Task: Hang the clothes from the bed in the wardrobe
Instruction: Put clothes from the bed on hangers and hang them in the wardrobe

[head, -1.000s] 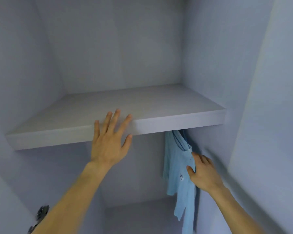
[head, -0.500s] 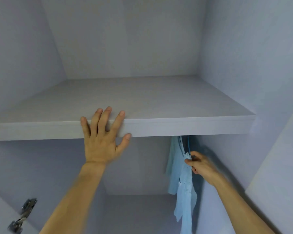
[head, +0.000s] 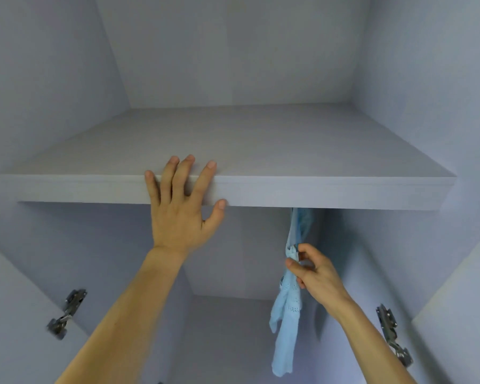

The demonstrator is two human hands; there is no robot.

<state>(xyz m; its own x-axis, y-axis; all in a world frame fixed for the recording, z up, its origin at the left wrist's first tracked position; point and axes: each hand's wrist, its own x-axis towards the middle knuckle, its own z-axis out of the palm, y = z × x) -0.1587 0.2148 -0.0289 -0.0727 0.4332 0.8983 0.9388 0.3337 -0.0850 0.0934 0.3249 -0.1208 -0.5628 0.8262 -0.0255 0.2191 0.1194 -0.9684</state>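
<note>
A light blue garment (head: 286,322) hangs inside the wardrobe, under the right part of the grey shelf (head: 330,189). Its top and whatever it hangs from are hidden behind the shelf's front edge. My right hand (head: 313,273) pinches the garment's upper part between thumb and fingers. My left hand (head: 182,206) rests flat against the shelf's front edge, fingers straight and reaching over onto the shelf top.
The wardrobe's side walls close in left and right. Metal door hinges sit at lower left (head: 67,314) and lower right (head: 391,333). An open door panel (head: 460,314) stands at the right. Nothing lies on the shelf top.
The view swung to face the shelf squarely. My right hand rose along the garment and now pinches it higher. My left hand stayed on the shelf edge.
</note>
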